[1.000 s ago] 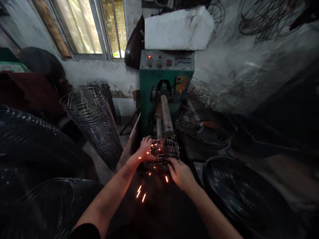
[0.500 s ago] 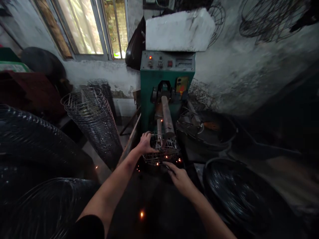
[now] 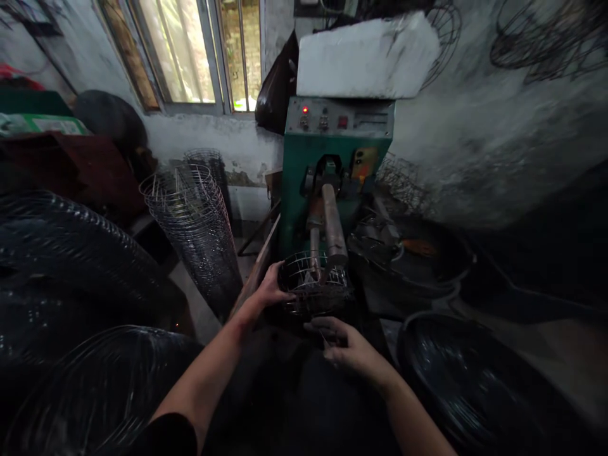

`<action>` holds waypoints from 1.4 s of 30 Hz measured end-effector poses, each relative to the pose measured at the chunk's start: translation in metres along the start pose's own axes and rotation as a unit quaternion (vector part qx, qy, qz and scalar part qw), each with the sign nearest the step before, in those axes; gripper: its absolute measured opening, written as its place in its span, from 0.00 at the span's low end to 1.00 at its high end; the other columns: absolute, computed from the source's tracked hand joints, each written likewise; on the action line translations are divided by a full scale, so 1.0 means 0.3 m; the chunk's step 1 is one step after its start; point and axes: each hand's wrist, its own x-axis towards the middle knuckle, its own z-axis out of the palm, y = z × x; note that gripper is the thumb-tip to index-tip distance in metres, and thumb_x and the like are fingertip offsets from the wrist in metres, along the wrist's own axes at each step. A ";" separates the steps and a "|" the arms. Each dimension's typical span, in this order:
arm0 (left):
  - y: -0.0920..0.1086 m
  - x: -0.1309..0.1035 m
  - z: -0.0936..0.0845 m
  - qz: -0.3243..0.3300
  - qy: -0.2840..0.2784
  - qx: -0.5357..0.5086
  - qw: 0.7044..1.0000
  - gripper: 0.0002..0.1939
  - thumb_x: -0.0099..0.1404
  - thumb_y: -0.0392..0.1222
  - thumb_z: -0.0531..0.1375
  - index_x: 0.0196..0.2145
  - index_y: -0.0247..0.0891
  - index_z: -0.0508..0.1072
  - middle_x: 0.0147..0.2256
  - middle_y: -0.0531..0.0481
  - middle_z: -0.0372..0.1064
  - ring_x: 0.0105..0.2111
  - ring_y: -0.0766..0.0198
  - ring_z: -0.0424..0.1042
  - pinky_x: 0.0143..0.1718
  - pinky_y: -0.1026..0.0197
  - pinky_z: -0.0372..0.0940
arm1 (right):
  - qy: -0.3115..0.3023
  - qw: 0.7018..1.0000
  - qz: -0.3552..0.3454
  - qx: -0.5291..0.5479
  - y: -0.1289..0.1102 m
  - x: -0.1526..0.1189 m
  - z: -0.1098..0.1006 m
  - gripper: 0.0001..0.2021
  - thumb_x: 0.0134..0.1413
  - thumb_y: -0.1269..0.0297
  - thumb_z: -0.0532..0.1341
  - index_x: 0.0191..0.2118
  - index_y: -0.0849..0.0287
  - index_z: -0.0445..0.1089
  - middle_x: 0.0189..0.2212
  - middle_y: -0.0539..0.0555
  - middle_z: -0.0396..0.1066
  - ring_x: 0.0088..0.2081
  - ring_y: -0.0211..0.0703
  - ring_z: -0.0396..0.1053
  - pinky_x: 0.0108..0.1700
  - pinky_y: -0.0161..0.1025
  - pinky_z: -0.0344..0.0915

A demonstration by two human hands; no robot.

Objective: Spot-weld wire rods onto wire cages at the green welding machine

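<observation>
A round wire cage [image 3: 297,269] sits around the lower electrode arm of the green spot welder [image 3: 297,183], under the thick upper arm [image 3: 334,231]. My left hand [image 3: 273,288] grips the cage's left side, thumb at its near edge and fingers behind the rim. In front of the cage, a little apart from it, is my right hand [image 3: 344,345]. Its fingers are bent together in a pinch, and a thin, dark sliver shows between them, too small to name. The cage's far right side is partly hidden by the upper arm.
Tall stacks of wire rings [image 3: 192,234] stand at the left. A black coil of wire [image 3: 456,373] lies at the lower right, with a dark round basin [image 3: 456,266] behind it. A white foam block [image 3: 361,60] rests on the welder, whose red light glows.
The sparks at the cage have gone out. My right hand has drawn back from the cage's near edge, while my left hand keeps its hold. The view has shifted slightly left.
</observation>
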 end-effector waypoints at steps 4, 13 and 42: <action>0.050 -0.035 -0.033 0.021 0.022 0.069 0.997 0.48 0.39 0.47 0.75 0.56 0.36 0.61 0.56 0.37 0.56 0.59 0.42 0.58 0.61 0.40 0.57 | 0.009 0.998 -0.034 -0.049 -0.076 0.052 0.031 0.27 0.45 0.58 0.69 0.53 0.57 0.66 0.55 0.61 0.70 0.57 0.56 0.67 0.58 0.54 0.62; 0.175 -0.115 -0.050 0.120 -0.085 0.214 0.966 0.44 0.41 0.46 0.71 0.56 0.38 0.62 0.56 0.36 0.56 0.59 0.38 0.56 0.58 0.37 0.58 | -0.022 0.839 0.007 -0.543 -0.146 0.127 0.069 0.18 0.58 0.65 0.59 0.54 0.60 0.66 0.46 0.59 0.75 0.46 0.48 0.74 0.47 0.40 0.68; 0.202 -0.055 0.102 0.136 -0.090 0.210 0.964 0.48 0.38 0.56 0.72 0.56 0.40 0.64 0.54 0.37 0.60 0.58 0.38 0.57 0.58 0.39 0.57 | 0.034 0.693 0.044 -0.719 -0.107 0.112 0.022 0.11 0.64 0.71 0.52 0.49 0.62 0.66 0.38 0.63 0.78 0.39 0.54 0.77 0.37 0.40 0.67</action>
